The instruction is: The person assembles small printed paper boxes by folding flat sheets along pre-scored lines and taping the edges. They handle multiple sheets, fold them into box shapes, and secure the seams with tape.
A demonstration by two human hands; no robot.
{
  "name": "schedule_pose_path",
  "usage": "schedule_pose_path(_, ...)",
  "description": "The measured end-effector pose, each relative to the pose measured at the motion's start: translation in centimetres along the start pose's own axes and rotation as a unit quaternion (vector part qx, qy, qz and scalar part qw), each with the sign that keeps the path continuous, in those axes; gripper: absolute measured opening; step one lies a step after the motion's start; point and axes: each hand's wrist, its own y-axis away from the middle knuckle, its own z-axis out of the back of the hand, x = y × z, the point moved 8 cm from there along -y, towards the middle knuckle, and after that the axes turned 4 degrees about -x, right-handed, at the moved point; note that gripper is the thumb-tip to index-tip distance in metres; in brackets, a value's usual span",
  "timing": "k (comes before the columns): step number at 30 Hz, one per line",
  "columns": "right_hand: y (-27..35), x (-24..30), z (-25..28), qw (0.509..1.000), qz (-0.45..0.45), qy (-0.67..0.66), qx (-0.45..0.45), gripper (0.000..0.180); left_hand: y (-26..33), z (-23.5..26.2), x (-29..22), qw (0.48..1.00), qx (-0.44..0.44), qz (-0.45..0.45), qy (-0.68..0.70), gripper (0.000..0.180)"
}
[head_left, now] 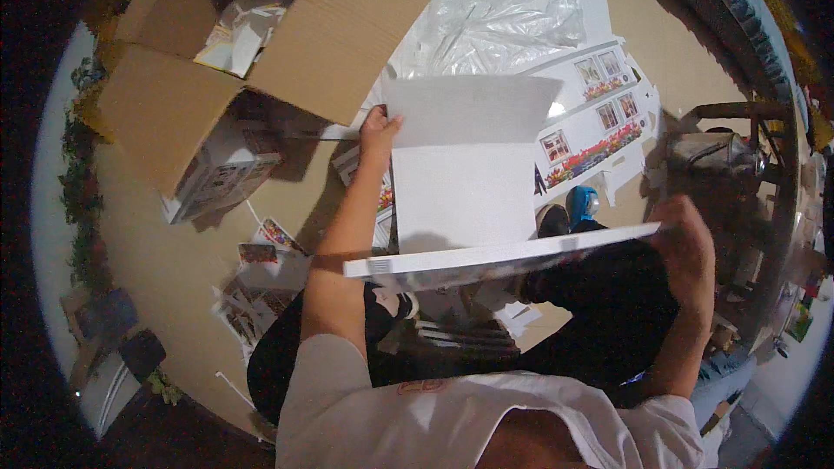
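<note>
My left hand (380, 128) is closed on the left edge of a white folded board (465, 195), whose far flap stands up in grey shade. At the right, my right hand (684, 230), slightly blurred, grips the end of a long white-edged panel (486, 256). Dark printing shows on the panel's near side. The panel's left end crosses in front of my left forearm. I cannot tell whether board and panel are joined. Behind the board lie white printed sheets (599, 117) with pictures of windows and flowers.
An open cardboard box (339, 30) holding white pieces stands at the far left. Clear plastic wrap (504, 13) lies at the back. Printed cut pieces (252, 304) are scattered on the left floor. A blue object (584, 202) sits near my foot, and a metal can (712, 155) stands right.
</note>
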Motion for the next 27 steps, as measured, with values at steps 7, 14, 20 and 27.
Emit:
schedule_pose_path(7,1.1,-4.5,3.3,0.984,-0.024,-0.144,-0.097,0.045,8.3,-3.3,-11.9,0.998,0.024,-0.055,0.005,0.015)
schedule_pose_path(14,3.8,2.2,3.3,0.984,0.152,-0.066,-0.072,0.064,22.1,-7.6,-25.4,0.913,0.206,-0.353,0.012,0.007)
schedule_pose_path(20,5.8,1.1,3.2,0.976,0.195,-0.071,-0.066,0.062,28.5,-4.9,-24.5,0.921,0.146,-0.362,0.000,0.003)
schedule_pose_path(27,4.3,-0.5,0.1,0.979,0.140,-0.148,0.018,0.038,30.6,-0.7,-17.6,0.963,0.078,-0.231,0.115,0.016)
